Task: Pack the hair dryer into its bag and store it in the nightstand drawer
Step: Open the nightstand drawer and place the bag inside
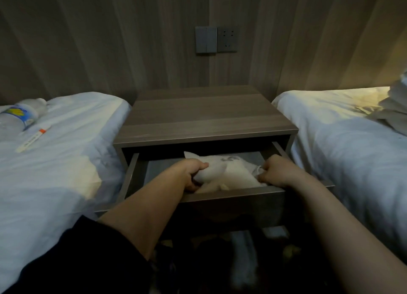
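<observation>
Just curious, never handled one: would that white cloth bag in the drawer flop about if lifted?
Probably floppy: the white bag creases and bunches under the left hand and right hand. It bulges, so something bulky inside likely gives it some weight. The cloth seems unlikely to slip.

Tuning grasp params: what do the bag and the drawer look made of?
Bag: soft white fabric, matte, probably thin cloth or non-woven; it creases and bunches under the left hand and right hand. Drawer: rigid board with grey-brown wood-grain finish, likely laminate; straight edges, printed-looking grain.

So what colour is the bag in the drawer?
White, with a small grey print on top. The bag shows best in the head view.
</observation>
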A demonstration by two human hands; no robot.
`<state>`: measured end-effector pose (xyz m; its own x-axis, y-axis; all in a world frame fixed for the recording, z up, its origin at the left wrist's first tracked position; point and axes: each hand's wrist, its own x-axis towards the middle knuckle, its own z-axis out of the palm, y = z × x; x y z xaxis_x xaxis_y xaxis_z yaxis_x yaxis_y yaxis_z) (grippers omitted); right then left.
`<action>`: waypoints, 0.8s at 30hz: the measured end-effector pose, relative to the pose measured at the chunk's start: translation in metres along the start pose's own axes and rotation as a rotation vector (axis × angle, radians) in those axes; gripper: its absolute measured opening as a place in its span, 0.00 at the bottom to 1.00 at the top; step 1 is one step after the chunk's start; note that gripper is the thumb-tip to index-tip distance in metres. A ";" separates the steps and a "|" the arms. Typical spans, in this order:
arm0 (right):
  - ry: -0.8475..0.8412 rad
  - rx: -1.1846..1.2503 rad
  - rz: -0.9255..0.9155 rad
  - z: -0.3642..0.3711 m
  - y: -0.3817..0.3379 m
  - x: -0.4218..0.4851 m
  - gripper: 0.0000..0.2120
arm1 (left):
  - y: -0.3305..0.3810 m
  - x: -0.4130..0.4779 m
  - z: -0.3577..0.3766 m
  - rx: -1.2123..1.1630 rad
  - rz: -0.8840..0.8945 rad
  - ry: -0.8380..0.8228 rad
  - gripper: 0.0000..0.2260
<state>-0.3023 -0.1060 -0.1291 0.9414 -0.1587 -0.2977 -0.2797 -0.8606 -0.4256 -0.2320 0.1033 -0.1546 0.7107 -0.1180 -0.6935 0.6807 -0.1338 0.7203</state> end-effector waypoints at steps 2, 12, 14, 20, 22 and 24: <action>0.011 0.020 -0.023 0.000 0.002 0.001 0.13 | -0.001 0.007 0.000 -0.011 -0.008 0.047 0.14; 0.308 -0.165 -0.093 0.012 0.009 -0.002 0.16 | -0.005 -0.019 0.016 0.863 0.739 0.211 0.18; 0.351 -0.090 -0.266 0.007 0.006 -0.011 0.14 | -0.009 -0.036 0.017 0.780 0.891 0.031 0.11; -0.101 0.012 -0.435 -0.016 0.001 -0.043 0.07 | -0.015 -0.065 0.017 1.121 0.902 -0.309 0.10; -0.106 -0.070 -0.433 -0.015 0.002 -0.042 0.10 | -0.018 -0.063 0.016 1.171 0.907 -0.288 0.10; -0.062 -0.048 -0.418 -0.014 0.003 -0.038 0.09 | -0.021 -0.060 0.017 1.163 0.946 -0.243 0.07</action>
<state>-0.3362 -0.1091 -0.1069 0.9585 0.2363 -0.1594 0.1338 -0.8668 -0.4804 -0.2923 0.0962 -0.1280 0.6678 -0.7414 -0.0660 -0.5919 -0.5827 0.5569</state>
